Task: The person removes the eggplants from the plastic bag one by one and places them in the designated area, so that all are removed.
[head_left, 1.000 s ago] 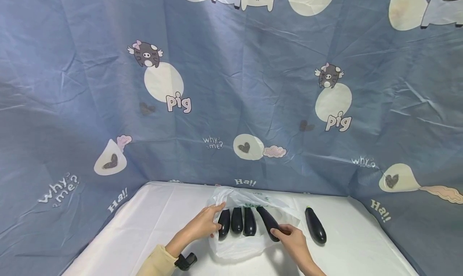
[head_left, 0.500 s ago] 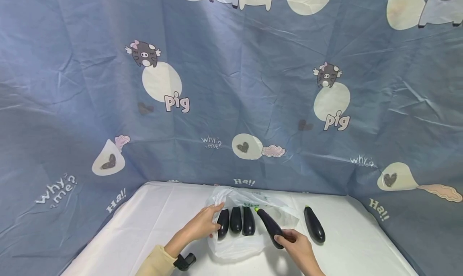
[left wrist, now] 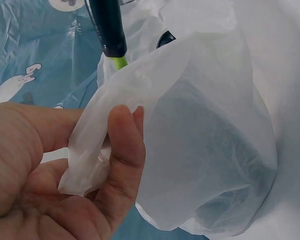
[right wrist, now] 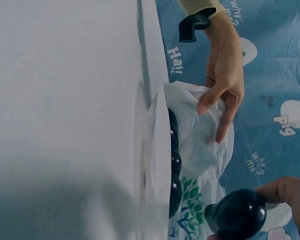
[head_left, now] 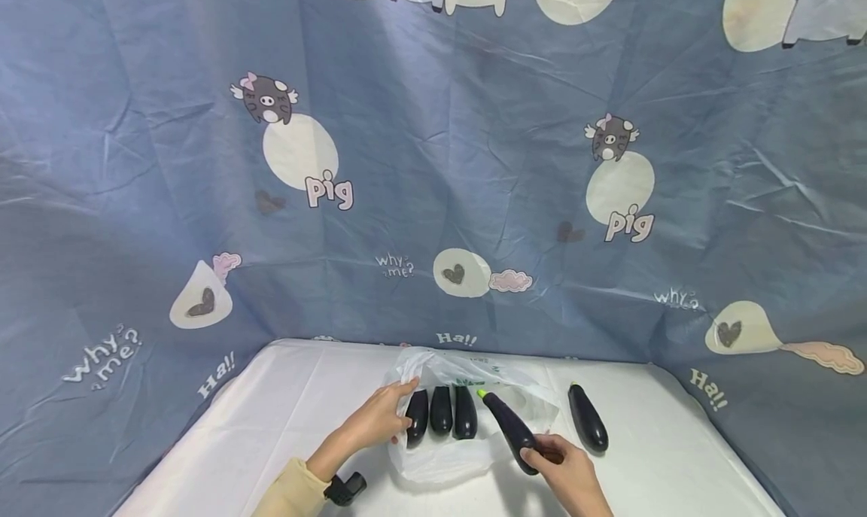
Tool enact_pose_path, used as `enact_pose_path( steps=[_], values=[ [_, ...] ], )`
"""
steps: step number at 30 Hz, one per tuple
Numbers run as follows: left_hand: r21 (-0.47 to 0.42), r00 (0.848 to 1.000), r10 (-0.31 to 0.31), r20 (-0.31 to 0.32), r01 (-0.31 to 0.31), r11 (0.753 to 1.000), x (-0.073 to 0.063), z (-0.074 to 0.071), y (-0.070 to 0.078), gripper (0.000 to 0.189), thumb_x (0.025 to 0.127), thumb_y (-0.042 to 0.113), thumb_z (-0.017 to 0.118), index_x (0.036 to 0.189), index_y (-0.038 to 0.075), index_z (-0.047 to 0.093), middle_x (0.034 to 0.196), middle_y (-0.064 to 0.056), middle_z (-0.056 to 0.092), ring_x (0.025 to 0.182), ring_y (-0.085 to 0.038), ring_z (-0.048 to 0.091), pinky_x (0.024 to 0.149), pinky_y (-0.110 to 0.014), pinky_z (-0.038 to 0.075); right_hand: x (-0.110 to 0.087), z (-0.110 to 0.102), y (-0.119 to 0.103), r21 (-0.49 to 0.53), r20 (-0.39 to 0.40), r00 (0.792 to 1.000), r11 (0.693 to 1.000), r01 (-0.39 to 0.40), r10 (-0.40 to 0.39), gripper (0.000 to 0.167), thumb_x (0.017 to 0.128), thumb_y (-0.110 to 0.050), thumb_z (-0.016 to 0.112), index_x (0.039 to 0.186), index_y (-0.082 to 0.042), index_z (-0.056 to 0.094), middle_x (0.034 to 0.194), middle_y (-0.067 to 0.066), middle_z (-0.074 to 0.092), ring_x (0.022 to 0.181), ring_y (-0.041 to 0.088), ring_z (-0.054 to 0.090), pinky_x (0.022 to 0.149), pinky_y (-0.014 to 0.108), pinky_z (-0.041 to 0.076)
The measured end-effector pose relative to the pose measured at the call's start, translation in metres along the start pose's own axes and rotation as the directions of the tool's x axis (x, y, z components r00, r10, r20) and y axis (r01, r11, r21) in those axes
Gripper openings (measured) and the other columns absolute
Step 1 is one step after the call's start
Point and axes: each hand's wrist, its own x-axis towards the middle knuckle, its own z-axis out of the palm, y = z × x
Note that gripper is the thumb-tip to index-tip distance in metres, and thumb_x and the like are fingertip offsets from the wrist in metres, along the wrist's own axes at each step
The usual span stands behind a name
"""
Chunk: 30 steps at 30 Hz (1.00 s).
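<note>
A white plastic bag (head_left: 440,468) lies on its side with its mouth held wide. My left hand (head_left: 381,418) pinches the left edge of the mouth; the left wrist view shows the bag film (left wrist: 87,150) between thumb and fingers. Inside lie three dark purple eggplants, a left one (head_left: 417,419), a middle one (head_left: 442,410) and a right one (head_left: 465,413). My right hand (head_left: 567,468) grips another eggplant (head_left: 509,427) by its thick end, raised at the right of the mouth, its green stem pointing away from me. In the right wrist view its round end (right wrist: 240,215) faces the camera.
One more eggplant (head_left: 588,419) lies on the white-covered table (head_left: 650,464), right of the bag. A blue cloth (head_left: 433,163) printed with cartoon pigs hangs behind and at both sides. A black band with a camera (head_left: 345,489) sits on the left wrist.
My right hand has drawn its eggplant back toward me and slightly right, and the green stem now shows. The left hand stays at the bag's edge.
</note>
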Motion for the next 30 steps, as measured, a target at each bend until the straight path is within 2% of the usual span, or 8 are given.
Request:
enact_pose_path(
  steps=[9,14,25,30],
  values=[
    [0.0,1.0,0.009,-0.004,-0.009,1.0,0.0,0.001,-0.002,0.071,0.083,-0.003,0.066,0.148,0.0,0.035,0.147,-0.032,0.036,0.044,-0.013,0.057,0.041,-0.027,0.048,-0.003,-0.018,-0.002,0.025,-0.016,0.999,0.999,-0.028,0.029,0.057,0.079,-0.039,0.076,0.116,0.002,0.066,0.098,0.007,0.071,0.087,0.018,0.067,0.076,0.037,0.056],
    [0.006,1.0,0.012,-0.007,-0.012,1.0,-0.001,0.0,0.0,0.071,0.084,-0.003,0.066,0.148,-0.001,0.036,0.146,-0.032,0.036,0.044,-0.013,0.056,0.041,-0.027,0.048,-0.001,-0.032,-0.003,0.03,-0.029,0.999,0.999,-0.028,0.029,0.058,0.081,-0.043,0.073,0.12,0.0,0.065,0.104,0.009,0.071,0.093,0.019,0.067,0.079,0.038,0.056],
    [0.006,1.0,0.006,-0.01,-0.006,1.0,-0.001,0.0,-0.001,0.071,0.083,-0.002,0.066,0.148,0.0,0.036,0.147,-0.032,0.036,0.044,-0.013,0.057,0.041,-0.027,0.048,0.006,-0.057,-0.002,0.033,-0.061,0.997,0.998,-0.047,0.049,0.067,0.082,-0.053,0.069,0.125,-0.001,0.062,0.119,0.019,0.066,0.112,0.034,0.062,0.092,0.046,0.052],
    [-0.001,1.0,0.012,-0.008,-0.012,1.0,0.0,0.0,-0.001,0.071,0.083,-0.003,0.066,0.148,0.0,0.035,0.147,-0.032,0.035,0.044,-0.013,0.057,0.041,-0.027,0.048,0.012,-0.064,0.002,0.034,-0.085,0.994,0.997,-0.068,0.071,0.071,0.083,-0.055,0.068,0.127,-0.001,0.06,0.123,0.022,0.063,0.113,0.035,0.061,0.09,0.044,0.054]
  ],
)
